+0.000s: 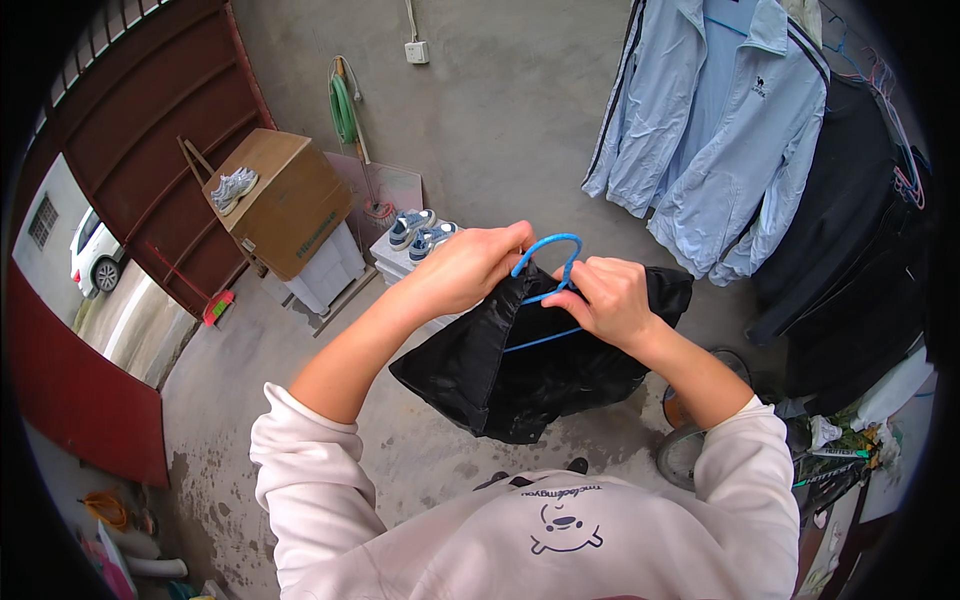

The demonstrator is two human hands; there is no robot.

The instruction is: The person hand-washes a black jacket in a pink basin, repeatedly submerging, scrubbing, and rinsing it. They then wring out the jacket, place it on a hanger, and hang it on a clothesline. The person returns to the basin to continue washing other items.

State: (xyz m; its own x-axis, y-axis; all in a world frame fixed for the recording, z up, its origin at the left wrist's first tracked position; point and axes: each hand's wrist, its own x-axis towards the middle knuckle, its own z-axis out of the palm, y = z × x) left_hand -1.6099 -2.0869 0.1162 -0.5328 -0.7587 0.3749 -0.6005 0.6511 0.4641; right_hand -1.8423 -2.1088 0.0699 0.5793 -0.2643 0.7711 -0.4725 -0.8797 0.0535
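Observation:
A black garment [555, 382] hangs spread on a blue clothes hanger [559, 241] in front of my chest. My left hand [487, 262] pinches the garment's upper edge just left of the hanger's hook. On the other side of the hook, my right hand [607, 300] grips the cloth, its thumb close to the base of the hook. The hanger's lower bar [541, 340] shows in the garment's opening. My fingertips are partly hidden by the cloth and the hook.
Upper right, a light blue jacket [735, 135] and dark clothes [855, 247] hang. Sneakers [427, 232] stand by the wall, beside a cardboard box [292, 202] bearing other shoes [234, 189]. A wheel [681, 456] is near my right forearm. A red metal gate [157, 127] stands left.

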